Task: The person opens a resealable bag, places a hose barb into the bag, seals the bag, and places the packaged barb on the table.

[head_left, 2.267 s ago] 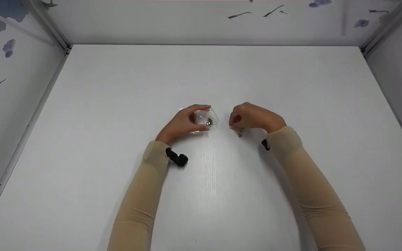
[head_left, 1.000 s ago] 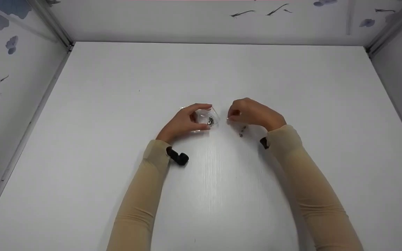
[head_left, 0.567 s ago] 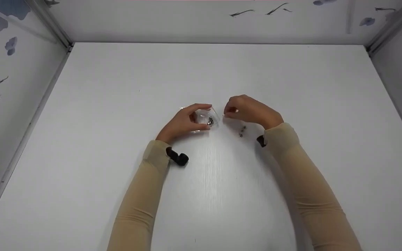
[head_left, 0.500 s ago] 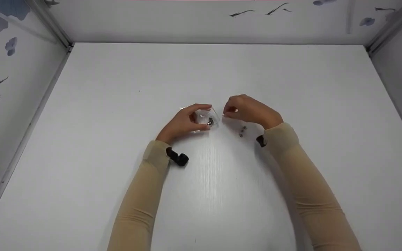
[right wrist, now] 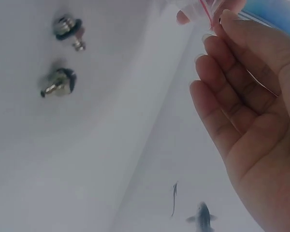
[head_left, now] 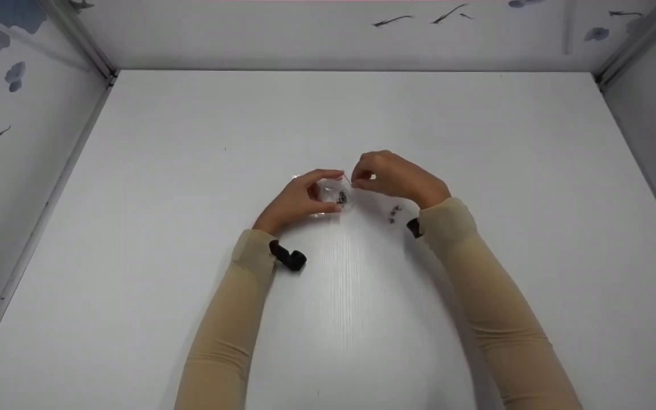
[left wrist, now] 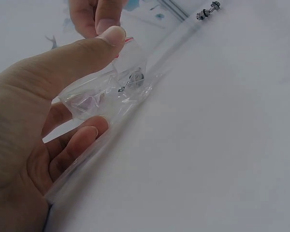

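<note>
My left hand (head_left: 302,196) holds a clear zip-seal plastic bag (left wrist: 89,99) with a red strip along its mouth, thumb on one side and fingers on the other. Small shiny metal pieces (head_left: 342,198) lie inside the bag. At the bag's mouth is my right hand (head_left: 393,175), its thumb and index finger pinched together in the right wrist view on a tiny, mostly hidden piece with a dark spot showing. On the table beside the right forearm lie several loose screw-like metal pieces (head_left: 394,214) with dark rings (right wrist: 63,79).
The white table (head_left: 328,330) is bounded by pale printed panels (head_left: 305,34) at the back and sides. A black wrist camera mount (head_left: 289,257) sticks out from the left sleeve, and another (head_left: 414,228) from the right.
My right hand has lifted from beside the loose metal pieces and moved left and away from me, up to the bag's mouth. The left hand stays put with the bag.
</note>
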Available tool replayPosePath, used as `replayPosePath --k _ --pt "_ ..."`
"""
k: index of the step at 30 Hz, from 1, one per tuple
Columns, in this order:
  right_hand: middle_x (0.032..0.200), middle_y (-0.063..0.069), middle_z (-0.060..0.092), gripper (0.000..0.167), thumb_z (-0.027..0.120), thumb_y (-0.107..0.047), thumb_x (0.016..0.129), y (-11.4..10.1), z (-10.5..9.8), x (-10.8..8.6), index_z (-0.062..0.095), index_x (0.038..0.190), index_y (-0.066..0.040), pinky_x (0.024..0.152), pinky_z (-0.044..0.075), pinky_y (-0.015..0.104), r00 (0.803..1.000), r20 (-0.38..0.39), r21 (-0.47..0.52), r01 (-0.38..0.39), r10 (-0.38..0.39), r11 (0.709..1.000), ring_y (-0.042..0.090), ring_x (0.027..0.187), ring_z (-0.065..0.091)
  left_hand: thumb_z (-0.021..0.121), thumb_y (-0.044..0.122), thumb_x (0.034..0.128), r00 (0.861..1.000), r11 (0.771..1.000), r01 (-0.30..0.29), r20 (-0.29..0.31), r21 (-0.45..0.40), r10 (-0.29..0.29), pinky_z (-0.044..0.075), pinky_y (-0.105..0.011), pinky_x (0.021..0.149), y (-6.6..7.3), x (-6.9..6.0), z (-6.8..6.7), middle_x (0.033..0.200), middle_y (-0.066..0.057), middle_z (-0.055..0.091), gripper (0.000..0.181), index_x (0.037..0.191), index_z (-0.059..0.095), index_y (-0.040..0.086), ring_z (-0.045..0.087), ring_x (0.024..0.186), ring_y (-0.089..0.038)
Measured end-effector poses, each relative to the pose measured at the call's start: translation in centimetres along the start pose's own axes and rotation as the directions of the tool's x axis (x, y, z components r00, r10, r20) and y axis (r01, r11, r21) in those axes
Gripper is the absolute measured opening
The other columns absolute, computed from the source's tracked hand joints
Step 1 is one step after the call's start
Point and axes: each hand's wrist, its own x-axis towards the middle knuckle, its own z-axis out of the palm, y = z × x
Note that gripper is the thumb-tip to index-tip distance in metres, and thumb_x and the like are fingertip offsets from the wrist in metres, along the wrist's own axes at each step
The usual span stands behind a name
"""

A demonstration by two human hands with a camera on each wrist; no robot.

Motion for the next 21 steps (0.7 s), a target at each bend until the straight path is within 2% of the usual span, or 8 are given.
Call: replayPosePath --k 6,12,16,21 --pt "0.1 0.008 0.068 0.016 0.068 -0.011 0.09 -0.33 0.29 0.52 0.073 0.103 -0.005 0.087 0.051 0.034 1.0 0.002 0.018 0.027 -0.027 0.999 0.02 0.093 0.063 0.081 0.04 0.0759 1.0 1.0 0.006 0.007 0.003 -0.006 0.04 -0.027 0.073 0.14 0.01 -0.08 0.121 0.014 0.059 0.064 0.134 0.056 0.031 0.046 0.079 -0.013" --pt "0.101 0.009 0.068 0.017 0.068 -0.01 0.089 -0.52 0.42 0.7 0.072 0.104 -0.004 0.087 0.051 0.035 0.999 0.0 0.011 0.048 -0.048 0.999 0.02 0.093 0.064 0.081 0.037 0.0763 1.0 1.0 0.021 0.007 -0.002 -0.021 0.039 -0.028 0.077 0.19 0.09 0.01 0.125 0.012 0.058 0.062 0.133 0.056 0.033 0.046 0.085 -0.014" --pt "0.101 0.009 0.068 0.017 0.068 -0.009 0.089 -0.47 0.51 0.72 0.072 0.105 -0.003 0.087 0.051 0.037 0.999 0.001 0.01 0.045 -0.045 0.999 0.021 0.094 0.064 0.081 0.036 0.0764 1.0 1.0 0.018 0.007 -0.009 -0.018 0.039 -0.028 0.076 0.09 0.08 0.02 0.119 0.008 0.06 0.062 0.133 0.056 0.033 0.047 0.084 -0.016" --pt "0.1 0.009 0.068 0.016 0.068 -0.008 0.088 -0.33 0.48 0.56 0.072 0.103 -0.003 0.086 0.052 0.037 0.999 -0.004 0.012 0.053 -0.053 0.999 0.021 0.092 0.063 0.082 0.037 0.0757 1.0 1.0 0.015 0.002 -0.002 -0.015 0.04 -0.027 0.073 0.14 -0.07 -0.06 0.113 0.01 0.061 0.062 0.132 0.056 0.035 0.048 0.079 -0.014"
